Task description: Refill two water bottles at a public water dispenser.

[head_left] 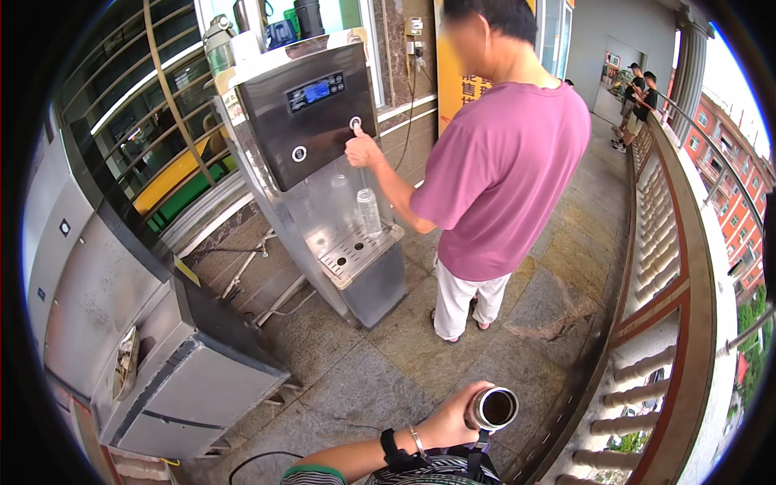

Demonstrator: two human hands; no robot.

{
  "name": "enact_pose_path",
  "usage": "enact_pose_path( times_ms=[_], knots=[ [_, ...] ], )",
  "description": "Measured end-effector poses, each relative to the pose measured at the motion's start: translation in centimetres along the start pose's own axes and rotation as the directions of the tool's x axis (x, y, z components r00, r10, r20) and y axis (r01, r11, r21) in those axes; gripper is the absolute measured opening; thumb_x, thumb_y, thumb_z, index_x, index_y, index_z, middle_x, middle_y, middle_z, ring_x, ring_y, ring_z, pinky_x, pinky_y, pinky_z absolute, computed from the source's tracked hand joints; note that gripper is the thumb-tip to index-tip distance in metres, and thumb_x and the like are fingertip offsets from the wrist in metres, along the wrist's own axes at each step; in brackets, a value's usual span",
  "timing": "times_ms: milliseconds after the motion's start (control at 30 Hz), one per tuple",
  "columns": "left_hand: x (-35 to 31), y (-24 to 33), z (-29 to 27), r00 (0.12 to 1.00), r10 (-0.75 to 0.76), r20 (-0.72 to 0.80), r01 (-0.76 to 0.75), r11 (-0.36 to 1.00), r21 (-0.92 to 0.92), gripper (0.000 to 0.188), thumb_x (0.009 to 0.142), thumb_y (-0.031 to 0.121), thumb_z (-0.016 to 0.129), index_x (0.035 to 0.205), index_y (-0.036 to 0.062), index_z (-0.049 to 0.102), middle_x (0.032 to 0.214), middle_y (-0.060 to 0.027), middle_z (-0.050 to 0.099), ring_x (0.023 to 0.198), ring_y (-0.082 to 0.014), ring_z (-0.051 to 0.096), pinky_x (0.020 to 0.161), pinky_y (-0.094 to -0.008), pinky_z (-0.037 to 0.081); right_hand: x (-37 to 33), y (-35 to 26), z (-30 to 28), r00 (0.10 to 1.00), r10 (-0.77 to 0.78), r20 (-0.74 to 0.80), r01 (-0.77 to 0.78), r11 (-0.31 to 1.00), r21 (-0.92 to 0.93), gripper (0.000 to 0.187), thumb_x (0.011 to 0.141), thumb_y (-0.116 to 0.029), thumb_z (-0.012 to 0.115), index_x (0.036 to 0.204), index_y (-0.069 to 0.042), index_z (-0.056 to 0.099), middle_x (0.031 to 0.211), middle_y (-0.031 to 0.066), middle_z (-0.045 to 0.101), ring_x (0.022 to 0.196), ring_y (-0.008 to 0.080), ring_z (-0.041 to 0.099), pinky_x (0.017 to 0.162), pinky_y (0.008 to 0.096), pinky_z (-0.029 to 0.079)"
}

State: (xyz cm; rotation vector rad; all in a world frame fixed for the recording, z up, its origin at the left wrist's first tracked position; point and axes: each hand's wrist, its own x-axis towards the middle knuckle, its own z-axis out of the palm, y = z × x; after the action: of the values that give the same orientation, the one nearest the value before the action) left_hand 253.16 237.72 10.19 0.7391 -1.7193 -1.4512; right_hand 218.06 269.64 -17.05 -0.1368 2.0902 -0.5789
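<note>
My left hand (453,416) is wrapped around an open thermos flask (482,402) at the lower middle. Its steel rim faces up and the inside looks dark; I cannot tell whether that is liquid. A black band and a bracelet circle my left wrist. My right hand is out of view. Ahead, a person in a pink T-shirt (505,178) presses a round button on a steel water dispenser (275,137) with one hand (365,151). Below the spout, a clear bottle (369,212) stands on the drip tray (360,257).
A second steel dispenser (194,388) stands at the near left. Several bottles and flasks (279,32) sit on top of the first. Along the right runs a balustrade (659,234). Two people (637,105) stand by it farther off. A black cable (259,459) lies on the tiled floor.
</note>
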Motion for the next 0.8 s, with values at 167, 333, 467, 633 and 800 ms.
enact_pose_path(
  times_ms=[167,333,467,633,800],
  knots=[
    [-2.5,-0.8,-2.3,0.985,0.025,-0.17,-0.012,0.997,0.075,0.07,0.064,-0.001,0.071,0.127,0.0061,0.041,0.114,-0.0121,0.056,0.108,-0.0268,0.056,0.092,-0.0345,0.044,1.4,-2.4,-0.4,0.994,-0.095,0.055,0.102,0.983,-0.152,0.036,0.078,-0.031,0.073,0.093,0.001,0.068,0.08,0.0048,0.066,0.065,0.0132,0.058,0.052,0.0306,0.045],
    [-4.9,-0.7,-3.7,0.933,0.012,-0.36,0.043,0.988,0.145,0.072,0.064,0.009,0.081,0.125,0.0051,0.042,0.111,-0.0105,0.057,0.105,-0.0231,0.057,0.09,-0.033,0.045,6.1,-4.9,-0.6,0.975,-0.154,0.159,0.199,0.925,-0.322,0.044,0.08,-0.035,0.071,0.101,0.003,0.066,0.089,0.0086,0.067,0.078,0.0142,0.059,0.065,0.031,0.051],
    [-6.5,0.3,-4.2,0.871,-0.068,-0.487,0.152,0.979,0.135,0.072,0.064,0.012,0.084,0.122,0.0029,0.042,0.109,-0.0099,0.058,0.103,-0.0197,0.058,0.089,-0.0325,0.046,8.6,-9.1,0.4,0.953,-0.14,0.268,0.168,0.982,-0.084,0.039,0.079,-0.034,0.072,0.097,0.0,0.067,0.092,0.0085,0.066,0.084,0.017,0.059,0.065,0.0298,0.049],
    [-6.9,0.7,-3.3,0.792,-0.004,-0.611,0.166,0.964,0.209,0.077,0.062,0.019,0.087,0.121,0.0002,0.041,0.104,-0.0096,0.059,0.096,-0.019,0.06,0.086,-0.0323,0.048,7.9,-14.7,0.8,0.969,-0.057,0.242,0.069,0.997,-0.04,0.029,0.078,-0.031,0.073,0.085,-0.004,0.069,0.068,0.0002,0.062,0.048,0.011,0.047,0.039,0.0288,0.034],
    [-6.8,0.2,-2.1,0.766,-0.079,-0.638,0.236,0.958,0.164,0.076,0.062,0.019,0.086,0.12,0.0012,0.04,0.103,-0.0085,0.059,0.095,-0.0182,0.058,0.086,-0.032,0.046,9.9,-15.3,0.7,0.976,-0.014,0.218,0.069,0.966,-0.248,0.043,0.072,-0.035,0.074,0.089,0.004,0.065,0.078,0.0109,0.062,0.068,0.0247,0.063,0.054,0.0358,0.054]
  ],
)
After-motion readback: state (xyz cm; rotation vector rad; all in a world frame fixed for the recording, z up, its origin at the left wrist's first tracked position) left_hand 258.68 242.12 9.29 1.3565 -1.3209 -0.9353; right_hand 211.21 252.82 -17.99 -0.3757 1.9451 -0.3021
